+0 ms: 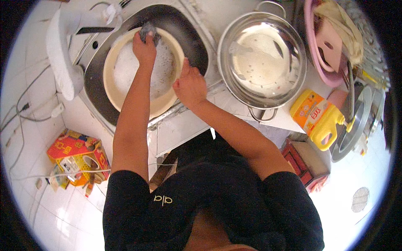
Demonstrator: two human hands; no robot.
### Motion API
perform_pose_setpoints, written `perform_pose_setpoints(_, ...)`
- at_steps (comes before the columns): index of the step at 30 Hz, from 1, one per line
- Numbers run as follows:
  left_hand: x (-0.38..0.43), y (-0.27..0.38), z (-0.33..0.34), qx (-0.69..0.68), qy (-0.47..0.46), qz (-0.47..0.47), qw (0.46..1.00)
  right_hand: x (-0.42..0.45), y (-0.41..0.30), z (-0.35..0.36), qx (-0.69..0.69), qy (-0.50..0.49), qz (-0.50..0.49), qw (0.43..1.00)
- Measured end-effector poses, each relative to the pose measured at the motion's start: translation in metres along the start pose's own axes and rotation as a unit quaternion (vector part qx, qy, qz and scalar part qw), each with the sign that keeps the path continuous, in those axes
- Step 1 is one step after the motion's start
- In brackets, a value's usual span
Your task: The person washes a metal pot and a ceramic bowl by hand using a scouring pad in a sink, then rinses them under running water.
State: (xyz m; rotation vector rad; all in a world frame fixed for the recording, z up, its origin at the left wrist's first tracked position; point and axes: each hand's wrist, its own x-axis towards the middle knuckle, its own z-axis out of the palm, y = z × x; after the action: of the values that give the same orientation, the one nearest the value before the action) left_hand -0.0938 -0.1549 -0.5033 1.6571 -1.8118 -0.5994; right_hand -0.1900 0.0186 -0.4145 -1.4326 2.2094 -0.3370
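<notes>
A cream-coloured basin (pixel 108 67) sits in the dark-bottomed sink (pixel 185 25), with white suds (pixel 125 70) and bubbly water inside. My left hand (pixel 146 50) grips a grey scouring pad (pixel 145 30), which looks like steel wool, against the basin's far inner edge. On the basin's right side, my right hand (pixel 191 86) clasps the rim, its fingertips hidden in part behind the thumb side. To the right of the sink stands a wide stainless steel pot (pixel 262 67) with two loop handles; drops of water show on its inside.
A white faucet-like appliance (pixel 59 56) overhangs the sink's left side. On the right are a yellow detergent jug (pixel 317 117) and a pink basin (pixel 331 81) holding a cloth (pixel 348 40) and other items. A red and yellow box (pixel 78 153) and loose cables (pixel 19 97) lie at left.
</notes>
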Motion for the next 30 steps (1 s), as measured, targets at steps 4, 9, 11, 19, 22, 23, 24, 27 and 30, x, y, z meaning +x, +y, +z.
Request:
perform_pose_setpoints(4,-0.063,0.016,-0.016,-0.083,-0.237,-0.047,0.967,-0.002,0.004,-0.008,-0.001,-0.006,-0.014,1.0)
perform_pose_setpoints(9,-0.114,-0.005,-0.027,-0.052,-0.269,0.097,0.957,-0.001,0.008,0.001,0.032,-0.021,-0.004,0.999)
perform_pose_setpoints(11,-0.098,0.008,-0.013,-0.052,-0.192,0.083,0.976,-0.001,0.005,-0.003,0.019,-0.027,0.022,0.999)
perform_pose_setpoints(19,-0.016,-0.007,0.026,0.342,-0.298,-0.094,0.886,-0.003,0.008,-0.002,0.004,-0.001,-0.018,1.0)
perform_pose_setpoints(22,-0.001,0.019,0.006,0.43,-0.343,-0.07,0.832,-0.004,0.005,-0.004,-0.005,0.017,-0.042,0.999)
perform_pose_setpoints(23,-0.006,0.013,0.011,0.411,-0.325,-0.073,0.849,-0.004,0.004,-0.005,0.001,0.011,-0.04,0.999)
perform_pose_setpoints(24,-0.016,-0.005,0.021,0.37,-0.292,-0.084,0.878,-0.002,0.0,-0.005,0.01,0.006,-0.041,0.999)
perform_pose_setpoints(27,-0.051,-0.028,0.034,0.03,-0.116,-0.115,0.986,-0.002,-0.005,-0.002,0.018,-0.013,-0.041,0.999)
perform_pose_setpoints(30,-0.044,0.017,0.024,-0.159,-0.056,-0.133,0.977,-0.001,0.002,-0.009,0.012,-0.02,-0.014,1.0)
